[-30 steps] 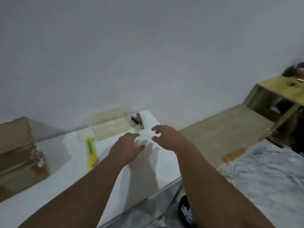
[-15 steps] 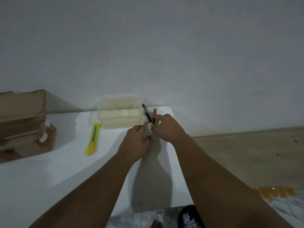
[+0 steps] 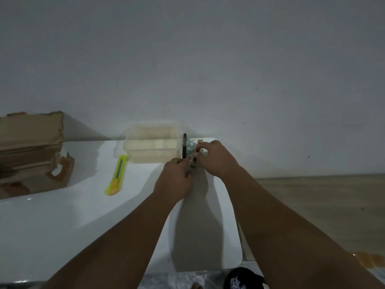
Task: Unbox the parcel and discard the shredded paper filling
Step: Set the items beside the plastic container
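Nearest, a dark bin (image 3: 243, 278) is sitting below the white worktop (image 3: 62, 226) edge. Further out, both hands are pinching thin stick-like items (image 3: 190, 156) together, left hand (image 3: 175, 180) and right hand (image 3: 214, 159) closed on them. These could be slipping off the right edge. Far left, the cardboard parcel (image 3: 31, 142) is waiting untouched, beyond the yellow cutter (image 3: 116, 176).

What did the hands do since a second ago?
Both hands reached forward to the table's far corner. The left hand and right hand took hold of the small items beside the clear container. The yellow cutter and cardboard box stayed put.
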